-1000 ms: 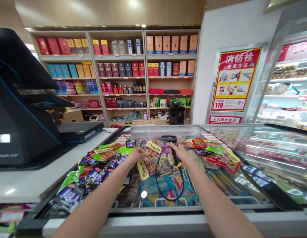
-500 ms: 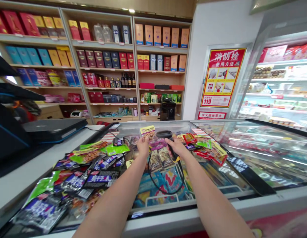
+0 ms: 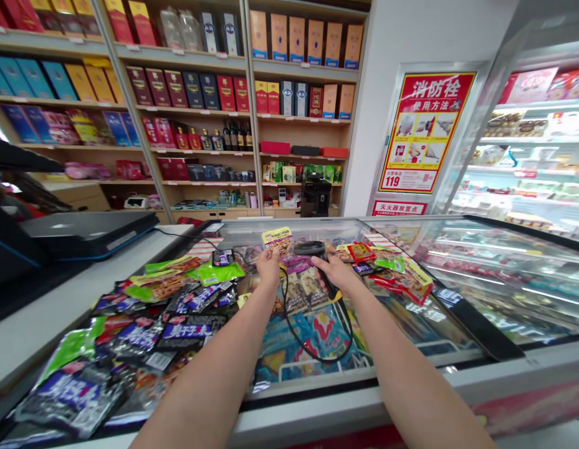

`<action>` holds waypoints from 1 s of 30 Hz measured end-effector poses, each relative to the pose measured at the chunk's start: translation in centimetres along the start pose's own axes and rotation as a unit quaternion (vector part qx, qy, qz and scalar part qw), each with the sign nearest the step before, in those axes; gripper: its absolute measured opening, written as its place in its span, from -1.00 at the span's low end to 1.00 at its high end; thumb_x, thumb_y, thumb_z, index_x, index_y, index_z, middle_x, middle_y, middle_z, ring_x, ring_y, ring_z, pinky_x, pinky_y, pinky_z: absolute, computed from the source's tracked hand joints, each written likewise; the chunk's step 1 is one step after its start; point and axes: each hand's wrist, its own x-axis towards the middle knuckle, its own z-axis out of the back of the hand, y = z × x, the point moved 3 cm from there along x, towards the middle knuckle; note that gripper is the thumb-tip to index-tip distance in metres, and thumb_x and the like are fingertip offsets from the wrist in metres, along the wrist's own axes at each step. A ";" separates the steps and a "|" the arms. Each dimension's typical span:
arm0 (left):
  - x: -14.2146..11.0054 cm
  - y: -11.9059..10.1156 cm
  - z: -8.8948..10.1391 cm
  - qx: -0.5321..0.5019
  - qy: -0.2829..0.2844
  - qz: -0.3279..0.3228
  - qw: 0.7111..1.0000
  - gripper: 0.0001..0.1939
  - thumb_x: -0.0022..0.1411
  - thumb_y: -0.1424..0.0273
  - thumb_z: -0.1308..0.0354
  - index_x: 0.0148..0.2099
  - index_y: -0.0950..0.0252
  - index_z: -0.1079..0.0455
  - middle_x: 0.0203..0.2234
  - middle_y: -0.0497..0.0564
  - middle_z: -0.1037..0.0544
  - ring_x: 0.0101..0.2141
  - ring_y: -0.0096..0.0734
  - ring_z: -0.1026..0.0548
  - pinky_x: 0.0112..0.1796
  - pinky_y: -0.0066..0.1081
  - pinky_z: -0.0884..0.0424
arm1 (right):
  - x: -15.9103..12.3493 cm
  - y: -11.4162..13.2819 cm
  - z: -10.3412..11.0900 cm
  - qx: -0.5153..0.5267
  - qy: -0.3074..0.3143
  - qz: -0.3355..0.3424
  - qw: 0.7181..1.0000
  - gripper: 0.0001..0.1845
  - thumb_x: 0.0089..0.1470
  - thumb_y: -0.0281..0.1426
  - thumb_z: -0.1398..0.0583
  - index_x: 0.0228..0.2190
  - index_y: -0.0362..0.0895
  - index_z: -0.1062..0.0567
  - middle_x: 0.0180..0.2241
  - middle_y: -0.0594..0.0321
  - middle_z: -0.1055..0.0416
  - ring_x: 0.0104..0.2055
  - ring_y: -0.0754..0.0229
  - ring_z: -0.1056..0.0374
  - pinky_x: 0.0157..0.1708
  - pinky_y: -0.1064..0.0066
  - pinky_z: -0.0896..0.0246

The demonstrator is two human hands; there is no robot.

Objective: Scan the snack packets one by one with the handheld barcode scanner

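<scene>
My left hand [image 3: 268,267] pinches a snack packet with a yellow header [image 3: 277,239], held upright over the glass lid of the freezer chest [image 3: 411,349]. My right hand [image 3: 334,273] is wrapped round the handle of a black barcode scanner [image 3: 310,249], whose head points at the packet. The scanner's black cable [image 3: 312,349] loops down over the glass between my forearms. More snack packets [image 3: 303,290] lie flat just under both hands.
A heap of dark, purple and green snack packets [image 3: 144,324] covers the left of the lid; red and green ones [image 3: 392,271] lie to the right. A black till and closed laptop [image 3: 83,231] sit on the white counter at left. Shelves of boxed goods stand behind.
My left hand lifted the yellow-topped packet off the pile and raised it in front of the scanner. The camera moved forward and right, so the till slid out to the left.
</scene>
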 end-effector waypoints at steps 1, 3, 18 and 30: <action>-0.1 -0.1 0.0 0.004 0.000 0.000 1.000 -0.81 -0.08 0.37 -0.23 -0.36 0.34 -0.39 -0.49 -0.04 -0.52 -0.45 -0.45 -0.48 -0.31 -0.42 -0.41 | 0.1 -0.1 0.0 0.002 0.000 0.000 1.000 -0.67 0.06 -0.19 -0.21 -0.48 -0.09 -0.21 -0.70 0.46 -0.24 -0.75 0.38 -0.15 -0.77 0.55 -0.09; -0.2 -0.3 0.0 0.017 0.000 0.003 1.000 -0.82 -0.07 0.36 -0.22 -0.39 0.34 -0.38 -0.53 -0.07 -0.49 -0.47 -0.47 -0.46 -0.33 -0.44 -0.40 | 0.1 -0.2 0.0 0.004 0.000 0.002 1.000 -0.67 0.05 -0.18 -0.22 -0.48 -0.09 -0.21 -0.70 0.46 -0.25 -0.75 0.38 -0.15 -0.77 0.55 -0.09; -0.7 -1.6 -0.7 0.033 0.024 0.006 0.999 -0.77 -0.07 0.30 -0.24 -0.37 0.33 -0.36 -0.48 -0.02 -0.53 -0.40 -0.42 -0.50 -0.26 -0.40 -0.43 | 0.4 -0.4 0.2 0.032 0.017 -0.009 0.999 -0.60 0.00 -0.09 -0.24 -0.47 -0.10 -0.22 -0.71 0.45 -0.24 -0.75 0.37 -0.16 -0.76 0.54 -0.13; -5.8 -2.7 -12.1 0.013 0.185 0.118 0.976 -0.62 -0.28 0.32 -0.39 -0.59 0.29 -0.19 -0.75 -0.19 -0.27 -0.66 -0.57 -0.32 -0.54 -0.49 -0.32 | -2.6 1.1 9.7 0.078 -0.140 -0.011 0.987 -0.67 0.13 -0.18 -0.15 -0.53 -0.12 -0.26 -0.72 0.40 -0.25 -0.76 0.37 -0.14 -0.78 0.53 -0.11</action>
